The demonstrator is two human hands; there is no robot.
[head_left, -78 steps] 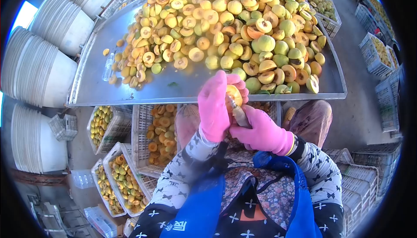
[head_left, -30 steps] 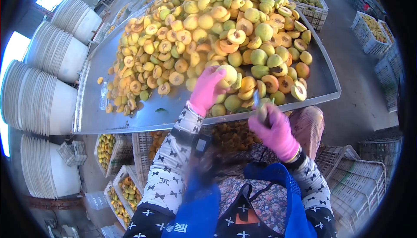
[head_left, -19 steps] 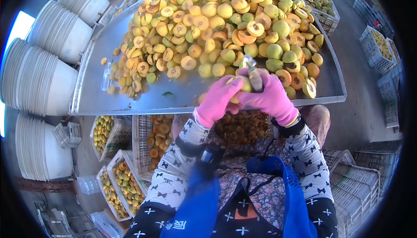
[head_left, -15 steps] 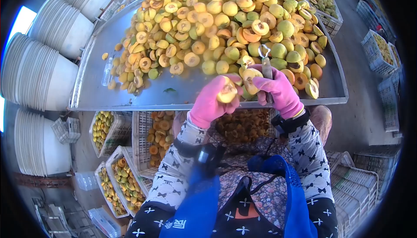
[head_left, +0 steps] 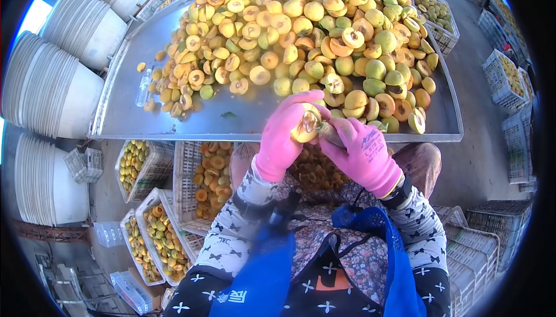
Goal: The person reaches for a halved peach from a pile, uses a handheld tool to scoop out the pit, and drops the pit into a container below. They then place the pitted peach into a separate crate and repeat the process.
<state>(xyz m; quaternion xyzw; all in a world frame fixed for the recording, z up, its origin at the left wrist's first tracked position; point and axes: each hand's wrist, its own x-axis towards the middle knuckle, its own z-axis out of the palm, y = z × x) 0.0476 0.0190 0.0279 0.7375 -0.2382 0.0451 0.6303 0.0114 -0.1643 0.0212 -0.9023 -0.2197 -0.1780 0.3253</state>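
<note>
My left hand (head_left: 285,137), in a pink glove, is wrapped round a halved yellow peach (head_left: 305,125), its cut face turned towards my right hand. Closed on the handle of a pitting tool (head_left: 330,134), my gloved right hand (head_left: 364,155) brings the tool against the brown centre of that half. The tool's metal tip is hidden at the fruit. Both hands are above the near edge of a metal table (head_left: 191,127). Just beyond them lies a large heap of peaches (head_left: 266,33), many cut in half.
Below the table edge stands a crate of peach halves (head_left: 184,187), beside a container of brown pieces (head_left: 315,169) between my legs. More fruit crates (head_left: 156,236) stand at left, under stacked white tubs (head_left: 87,100). A plastic bottle (head_left: 143,88) lies on the table.
My right hand has moved left and turned, bringing the tool from upright to the peach half in my left hand. The other half no longer shows between my hands.
</note>
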